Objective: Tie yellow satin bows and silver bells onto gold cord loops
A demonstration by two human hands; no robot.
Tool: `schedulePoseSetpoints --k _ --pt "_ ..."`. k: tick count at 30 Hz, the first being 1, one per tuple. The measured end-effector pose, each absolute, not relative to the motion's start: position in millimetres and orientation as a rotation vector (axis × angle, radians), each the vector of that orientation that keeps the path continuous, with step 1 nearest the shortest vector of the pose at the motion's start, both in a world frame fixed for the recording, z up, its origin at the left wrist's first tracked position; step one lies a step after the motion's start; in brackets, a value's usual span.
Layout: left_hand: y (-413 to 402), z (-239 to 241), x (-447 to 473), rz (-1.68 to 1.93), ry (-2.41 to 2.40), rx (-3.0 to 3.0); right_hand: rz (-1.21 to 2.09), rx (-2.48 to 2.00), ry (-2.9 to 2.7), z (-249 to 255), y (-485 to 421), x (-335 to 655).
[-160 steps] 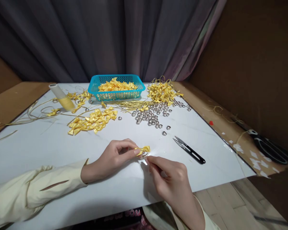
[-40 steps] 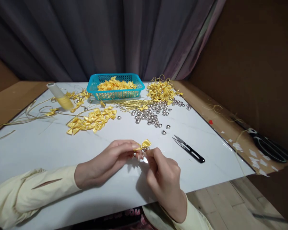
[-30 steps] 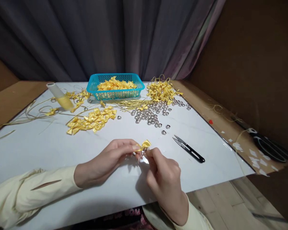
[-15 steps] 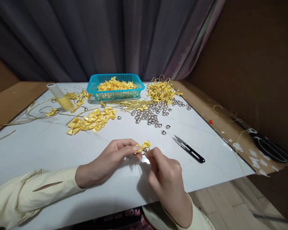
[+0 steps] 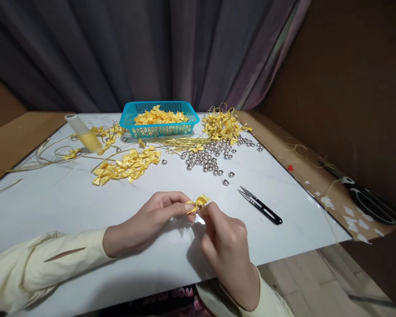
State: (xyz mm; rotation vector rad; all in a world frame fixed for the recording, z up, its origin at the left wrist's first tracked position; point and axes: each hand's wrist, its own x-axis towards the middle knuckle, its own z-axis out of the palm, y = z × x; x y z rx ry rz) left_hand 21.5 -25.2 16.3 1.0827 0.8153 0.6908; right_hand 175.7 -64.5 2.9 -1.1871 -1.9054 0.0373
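Head view, lower centre of frame: left hand [image 5: 145, 222] and right hand [image 5: 227, 244] each pinch the yellow bow [image 5: 198, 203] in a fingertip grip just above the bench [image 5: 69, 198]; snips [image 5: 260, 206] lie to its right.

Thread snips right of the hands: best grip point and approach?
Take the thread snips by the black handle, from above on the near-right side. They lie flat on the white table, bare pointed blades aimed far-left toward the silver beads, handle end toward the near-right edge. Nothing touches them. The right hand is nearer, but both it and the left hand now pinch a yellow bow.
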Motion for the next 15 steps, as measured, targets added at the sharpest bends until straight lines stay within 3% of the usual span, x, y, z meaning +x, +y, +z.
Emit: schedulePoseSetpoints --k 15 --pt "-21 10 18 0.753 0.81 1.111 0.478 -1.277 -1.825 14 -68 206"
